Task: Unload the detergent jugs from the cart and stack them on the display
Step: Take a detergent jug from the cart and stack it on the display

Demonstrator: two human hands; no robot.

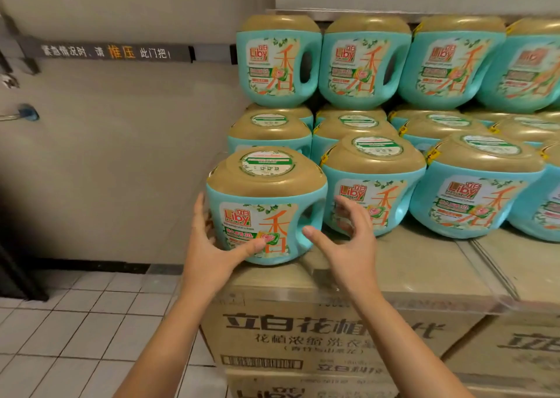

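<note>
**Left hand** (pixel 209 246): on the lower left flank of the corner jug (pixel 266 203). The fingers run up its side and the thumb lies across the lower front label, so the hand grasps the jug. Most fingers are hidden behind the body.

**Corner jug:** teal body, gold cap, upright, label forward, handle on its right side. It stands between the two hands.

**Right hand** (pixel 348 243): just right of the corner jug, below its handle. The fingers are spread and relaxed, holding nothing. The thumb tip is at the handle's foot, but contact cannot be made out.

**Neighbour jug** (pixel 375 185): just right of the corner jug, its label partly covered by the right hand's fingers.

**Further jugs** (pixel 278 61): same kind, in rows behind and right of the corner jug, with a higher tier behind. The rightmost are cut off.

**Carton** (pixel 394 270): directly beneath the corner jug. Its print is partly covered by a forearm.
</note>
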